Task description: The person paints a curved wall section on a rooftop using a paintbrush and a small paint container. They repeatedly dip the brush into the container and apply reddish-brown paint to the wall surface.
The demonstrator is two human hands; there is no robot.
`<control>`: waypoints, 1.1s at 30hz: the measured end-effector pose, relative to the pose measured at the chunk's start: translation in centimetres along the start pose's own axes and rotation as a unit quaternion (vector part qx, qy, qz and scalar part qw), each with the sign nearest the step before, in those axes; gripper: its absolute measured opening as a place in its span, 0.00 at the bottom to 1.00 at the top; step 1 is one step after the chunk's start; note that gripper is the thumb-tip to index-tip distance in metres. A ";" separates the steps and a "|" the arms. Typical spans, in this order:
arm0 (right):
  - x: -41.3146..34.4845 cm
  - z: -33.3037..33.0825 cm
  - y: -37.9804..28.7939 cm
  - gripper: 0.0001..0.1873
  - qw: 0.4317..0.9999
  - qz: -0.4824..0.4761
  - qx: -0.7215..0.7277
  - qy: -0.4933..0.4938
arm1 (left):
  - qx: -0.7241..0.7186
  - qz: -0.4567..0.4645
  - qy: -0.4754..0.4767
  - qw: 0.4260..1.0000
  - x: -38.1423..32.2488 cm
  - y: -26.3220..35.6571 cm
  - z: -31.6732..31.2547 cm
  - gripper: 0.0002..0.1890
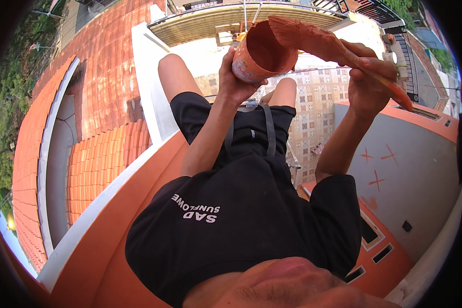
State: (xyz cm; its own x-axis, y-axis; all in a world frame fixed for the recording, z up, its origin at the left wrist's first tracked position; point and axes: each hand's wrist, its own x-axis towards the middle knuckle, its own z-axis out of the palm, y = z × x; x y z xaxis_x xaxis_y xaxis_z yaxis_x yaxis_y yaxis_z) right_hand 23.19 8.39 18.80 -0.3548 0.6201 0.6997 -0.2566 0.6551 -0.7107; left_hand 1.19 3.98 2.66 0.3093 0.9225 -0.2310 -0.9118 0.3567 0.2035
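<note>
In my left hand (236,82) is a small round paint can (246,65), tilted, its mouth facing up and away from me. Terracotta-orange paint coats its inside and rim, and a printed label shows on its outer side. My right hand (369,81) grips a paintbrush (312,38) by its pale handle, whose end is orange. Thick paint covers the brush head and runs up towards my fingers. The bristle tips overlap the can's far rim in the view; whether they touch it, I cannot tell.
Orange clay-tile roofs (96,165) and a white ledge (150,77) lie to the left. Patterned floor tiles (315,92) appear far below. A grey wall (408,161) with orange crosses stands at right. Metal framing (295,165) shows beside my waist; a corrugated awning (215,29) lies ahead.
</note>
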 end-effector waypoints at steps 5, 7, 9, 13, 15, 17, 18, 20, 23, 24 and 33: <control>0.2 -0.1 -0.3 0.14 0.994 0.018 -0.058 -0.093 | -0.038 -0.009 -0.049 0.998 0.2 0.2 0.1 0.36; 0.2 -0.1 -0.6 0.12 0.991 0.021 -0.061 -0.120 | -0.058 -0.010 -0.068 0.996 0.3 0.4 0.1 0.36; 0.0 0.0 -1.1 0.12 0.987 0.042 -0.065 -0.142 | -0.102 -0.015 -0.096 0.990 0.5 0.7 0.2 0.35; -0.3 -0.5 -1.4 0.09 0.990 0.071 0.005 -0.119 | -0.083 0.002 -0.070 0.994 0.6 0.5 0.3 0.34; -0.7 -1.0 -1.5 0.08 0.992 0.080 -0.014 -0.095 | -0.112 0.000 -0.085 0.990 0.6 0.5 0.3 0.34; -1.0 -1.6 -1.5 0.07 0.993 0.090 -0.010 -0.078 | -0.092 -0.002 -0.077 0.993 0.7 0.5 0.2 0.34; -1.3 -1.9 -1.5 0.07 0.993 0.095 0.004 -0.073 | -0.092 -0.005 -0.084 0.992 0.7 0.6 0.2 0.33; -1.8 -2.6 -1.5 0.07 0.993 0.096 -0.001 -0.061 | -0.086 -0.008 -0.086 0.993 0.8 0.7 0.1 0.34; -2.6 -3.8 -1.7 0.07 0.994 0.093 -0.035 -0.039 | -0.075 -0.006 -0.072 0.995 0.9 1.0 0.0 0.34; -2.9 -4.2 -1.7 0.07 0.994 0.098 -0.034 -0.028 | -0.070 -0.006 -0.063 0.996 0.9 1.1 0.0 0.34; -3.9 -4.0 0.1 0.08 0.959 0.079 0.211 0.173 | -0.017 -0.010 -0.016 1.000 0.9 0.6 0.9 0.33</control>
State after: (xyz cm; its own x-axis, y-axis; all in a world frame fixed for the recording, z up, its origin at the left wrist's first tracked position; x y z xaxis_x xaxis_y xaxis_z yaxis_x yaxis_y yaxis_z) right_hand 28.20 7.73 16.29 -0.1188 0.8516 0.5105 -0.5916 0.3522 -0.7252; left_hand 1.17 5.13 3.42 0.3351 0.9198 -0.2043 -0.9140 0.3699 0.1664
